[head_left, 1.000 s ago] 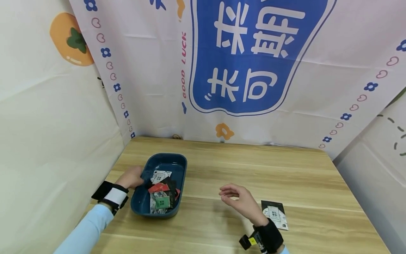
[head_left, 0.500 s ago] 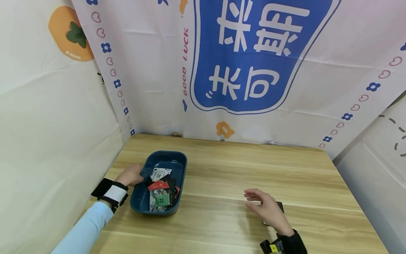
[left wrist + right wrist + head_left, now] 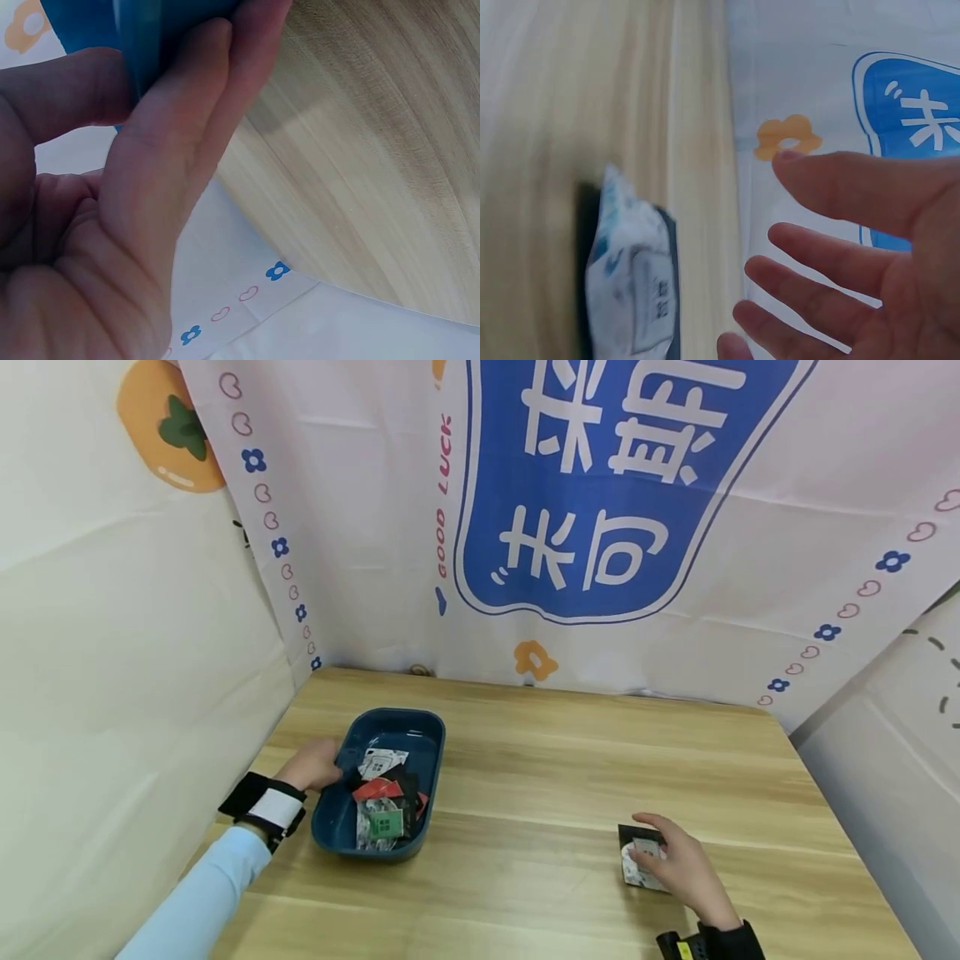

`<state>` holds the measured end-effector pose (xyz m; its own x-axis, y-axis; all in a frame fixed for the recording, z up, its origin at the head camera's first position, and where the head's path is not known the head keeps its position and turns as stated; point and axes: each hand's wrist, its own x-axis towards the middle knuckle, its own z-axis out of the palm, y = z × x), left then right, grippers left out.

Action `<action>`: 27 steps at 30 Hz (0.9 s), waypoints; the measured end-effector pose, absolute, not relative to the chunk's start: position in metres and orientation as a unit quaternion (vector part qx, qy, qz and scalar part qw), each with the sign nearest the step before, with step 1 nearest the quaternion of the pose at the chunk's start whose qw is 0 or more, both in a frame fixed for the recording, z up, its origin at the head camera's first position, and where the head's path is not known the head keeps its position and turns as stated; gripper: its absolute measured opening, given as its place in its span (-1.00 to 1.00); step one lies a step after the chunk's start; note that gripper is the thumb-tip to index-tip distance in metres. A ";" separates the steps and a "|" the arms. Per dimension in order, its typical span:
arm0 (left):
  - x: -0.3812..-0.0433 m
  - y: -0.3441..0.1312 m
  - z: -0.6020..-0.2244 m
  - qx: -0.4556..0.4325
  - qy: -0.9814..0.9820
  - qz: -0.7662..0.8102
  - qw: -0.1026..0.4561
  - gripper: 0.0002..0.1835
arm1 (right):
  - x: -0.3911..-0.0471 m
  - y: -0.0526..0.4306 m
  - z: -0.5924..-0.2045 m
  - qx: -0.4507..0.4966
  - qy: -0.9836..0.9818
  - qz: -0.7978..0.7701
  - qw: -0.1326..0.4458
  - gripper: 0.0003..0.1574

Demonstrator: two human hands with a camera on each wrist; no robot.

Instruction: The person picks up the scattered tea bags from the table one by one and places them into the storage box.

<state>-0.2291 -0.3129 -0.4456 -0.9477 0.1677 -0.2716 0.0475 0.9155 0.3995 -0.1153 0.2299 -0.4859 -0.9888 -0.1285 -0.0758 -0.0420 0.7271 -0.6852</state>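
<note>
At the left of the table, my left hand (image 3: 313, 764) pinches the side wall of a dark blue plastic bin (image 3: 397, 727). The left wrist view shows thumb and fingers on either side of that blue wall (image 3: 139, 45). Several small flat packets lie inside the bin, among them a white one (image 3: 384, 762), a red one (image 3: 377, 789) and one with a green label (image 3: 386, 824). On the right, my right hand (image 3: 686, 868) hovers with spread fingers over a black-and-white packet (image 3: 633, 877), partly covering it. In the right wrist view this packet (image 3: 634, 285) lies apart from the fingers.
The wooden table (image 3: 525, 760) stretches between the bin and the loose packet. A printed white cloth (image 3: 360, 527) with a blue panel hangs along the back edge, and pale cloth (image 3: 135, 693) walls the left side.
My right hand has moved rightward from mid-table to the loose packet, its fingers spreading apart. The left hand keeps its grip on the bin, which stays put.
</note>
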 end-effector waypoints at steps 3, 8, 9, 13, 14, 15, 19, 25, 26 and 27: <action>-0.232 -0.316 -0.444 0.054 0.967 0.194 0.154 -0.90 | -0.117 0.231 -0.489 -0.048 0.942 -0.326 0.061 -0.26; -0.240 -0.318 -0.443 0.059 0.967 0.195 0.154 -0.89 | -0.120 0.233 -0.497 -0.040 0.961 -0.270 0.034 -0.18; -0.240 -0.317 -0.443 0.057 0.967 0.196 0.155 -0.88 | -0.121 0.233 -0.498 -0.040 0.963 -0.265 0.030 -0.17; -0.240 -0.315 -0.440 0.059 0.967 0.196 0.154 -0.88 | -0.123 0.232 -0.502 -0.043 0.967 -0.251 0.024 -0.15; -0.240 -0.315 -0.440 0.058 0.967 0.196 0.153 -0.88 | -0.123 0.232 -0.503 -0.041 0.967 -0.249 0.026 -0.14; -0.239 -0.314 -0.439 0.058 0.967 0.195 0.153 -0.89 | -0.123 0.232 -0.504 -0.042 0.968 -0.247 0.027 -0.14; -0.238 -0.313 -0.439 0.052 0.968 0.192 0.154 -0.89 | -0.125 0.230 -0.506 -0.034 0.970 -0.240 0.031 -0.10; -0.236 -0.316 -0.445 0.047 0.966 0.197 0.160 -0.86 | -0.125 0.229 -0.508 -0.007 0.975 -0.222 0.008 -0.18; -0.236 -0.316 -0.446 0.048 0.966 0.197 0.161 -0.86 | -0.125 0.229 -0.508 -0.002 0.974 -0.225 0.007 -0.23; -0.235 -0.316 -0.447 0.050 0.966 0.196 0.161 -0.86 | -0.125 0.228 -0.507 0.005 0.973 -0.231 0.008 -0.29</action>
